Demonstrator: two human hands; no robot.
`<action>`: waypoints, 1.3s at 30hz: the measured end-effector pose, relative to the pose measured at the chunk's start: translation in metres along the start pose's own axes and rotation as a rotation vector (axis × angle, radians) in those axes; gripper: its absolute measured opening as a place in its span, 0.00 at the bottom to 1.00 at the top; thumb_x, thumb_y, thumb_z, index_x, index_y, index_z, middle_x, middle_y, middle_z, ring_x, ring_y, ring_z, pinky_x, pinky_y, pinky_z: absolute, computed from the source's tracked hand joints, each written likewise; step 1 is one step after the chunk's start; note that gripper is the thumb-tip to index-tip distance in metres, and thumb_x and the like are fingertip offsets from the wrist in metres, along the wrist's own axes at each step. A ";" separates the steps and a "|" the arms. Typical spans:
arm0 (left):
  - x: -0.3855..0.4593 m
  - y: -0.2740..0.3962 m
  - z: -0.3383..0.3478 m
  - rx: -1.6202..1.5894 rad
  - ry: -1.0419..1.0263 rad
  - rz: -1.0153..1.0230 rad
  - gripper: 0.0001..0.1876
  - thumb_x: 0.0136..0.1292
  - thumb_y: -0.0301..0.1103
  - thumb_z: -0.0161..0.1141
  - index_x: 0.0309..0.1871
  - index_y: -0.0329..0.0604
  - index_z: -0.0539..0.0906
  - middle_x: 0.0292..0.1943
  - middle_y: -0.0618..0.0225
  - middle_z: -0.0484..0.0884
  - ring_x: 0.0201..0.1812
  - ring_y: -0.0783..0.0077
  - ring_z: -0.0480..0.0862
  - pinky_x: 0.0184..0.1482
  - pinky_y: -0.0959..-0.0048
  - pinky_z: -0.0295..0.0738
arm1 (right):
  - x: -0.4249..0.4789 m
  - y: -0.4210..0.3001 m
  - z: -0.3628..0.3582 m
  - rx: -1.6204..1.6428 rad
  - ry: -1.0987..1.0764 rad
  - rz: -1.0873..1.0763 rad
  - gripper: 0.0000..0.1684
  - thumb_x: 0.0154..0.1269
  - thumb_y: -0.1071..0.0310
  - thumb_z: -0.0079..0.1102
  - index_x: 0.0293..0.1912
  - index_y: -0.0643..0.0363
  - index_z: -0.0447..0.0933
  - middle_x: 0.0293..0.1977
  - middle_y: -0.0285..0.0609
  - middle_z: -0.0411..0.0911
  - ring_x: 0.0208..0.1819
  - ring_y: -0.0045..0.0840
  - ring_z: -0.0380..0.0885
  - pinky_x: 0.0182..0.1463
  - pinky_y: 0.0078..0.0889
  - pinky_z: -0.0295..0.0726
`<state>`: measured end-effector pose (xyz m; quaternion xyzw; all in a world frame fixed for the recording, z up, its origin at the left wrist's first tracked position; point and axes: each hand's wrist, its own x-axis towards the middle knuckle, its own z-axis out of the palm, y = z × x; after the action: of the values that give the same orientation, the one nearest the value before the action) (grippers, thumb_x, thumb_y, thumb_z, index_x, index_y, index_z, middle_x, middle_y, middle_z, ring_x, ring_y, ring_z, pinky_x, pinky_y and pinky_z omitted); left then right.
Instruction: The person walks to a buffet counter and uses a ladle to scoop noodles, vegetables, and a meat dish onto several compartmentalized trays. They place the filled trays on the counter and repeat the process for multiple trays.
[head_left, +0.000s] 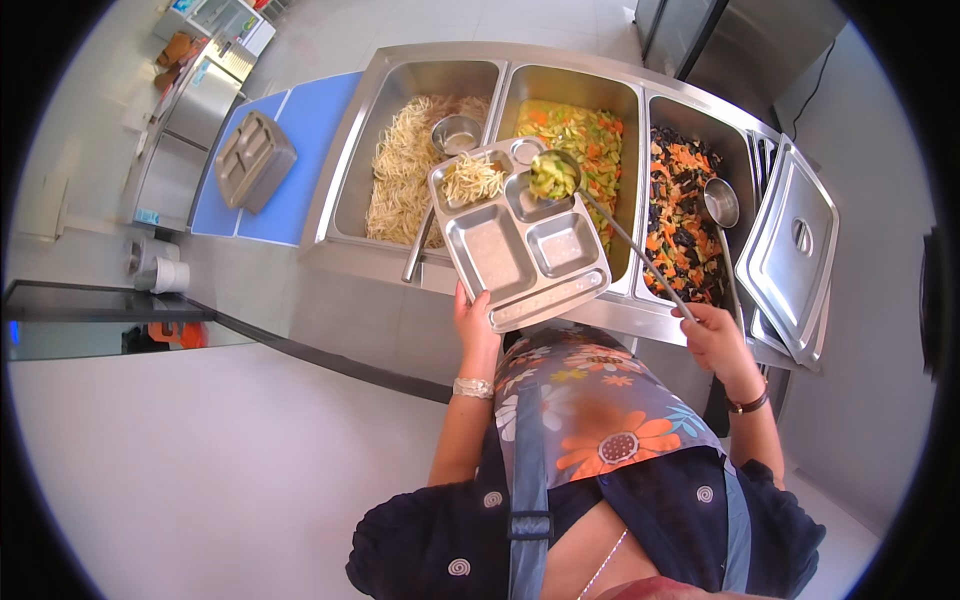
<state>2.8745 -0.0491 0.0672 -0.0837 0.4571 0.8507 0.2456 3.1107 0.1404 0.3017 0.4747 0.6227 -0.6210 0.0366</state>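
Note:
My left hand grips the near left edge of a steel compartment tray, held over the food pans. Bean sprouts lie in its upper left compartment. My right hand holds the long handle of a ladle; its bowl, full of sliced green vegetables, is over the tray's upper middle compartment. Behind the tray are a pan of bean sprouts and one of sliced vegetables with carrot. To the right, a pan holds dark fungus-like pieces with carrot.
One ladle rests in the sprouts, another in the right pan. Steel pan lids lean at the right end. Stacked compartment trays stand on a blue surface at left. A wall is at far right.

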 end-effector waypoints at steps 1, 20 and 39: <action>-0.001 -0.002 0.009 -0.003 0.003 -0.010 0.25 0.55 0.17 0.49 0.59 0.36 0.65 0.45 0.69 0.74 0.42 0.77 0.75 0.44 0.78 0.70 | 0.009 0.014 -0.008 -0.193 0.043 -0.117 0.13 0.59 0.68 0.51 0.43 0.63 0.72 0.14 0.31 0.64 0.13 0.15 0.60 0.16 0.20 0.59; -0.030 -0.013 -0.003 0.098 0.037 -0.029 0.26 0.54 0.18 0.52 0.58 0.39 0.66 0.36 0.74 0.73 0.35 0.82 0.72 0.38 0.81 0.68 | -0.002 0.041 -0.043 0.610 -0.150 0.036 0.15 0.63 0.70 0.45 0.49 0.61 0.70 0.14 0.22 0.53 0.12 0.06 0.50 0.12 0.11 0.46; -0.049 -0.025 -0.036 0.237 0.004 0.051 0.26 0.55 0.22 0.49 0.60 0.38 0.64 0.43 0.70 0.72 0.41 0.77 0.71 0.44 0.79 0.66 | 0.059 0.214 -0.118 -0.909 0.742 0.534 0.23 0.52 0.58 0.56 0.45 0.60 0.67 0.38 0.49 0.76 0.42 0.39 0.76 0.40 0.42 0.74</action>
<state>2.9260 -0.0838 0.0457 -0.0440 0.5570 0.7965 0.2312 3.2787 0.2209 0.1329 0.7337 0.6554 -0.0591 0.1695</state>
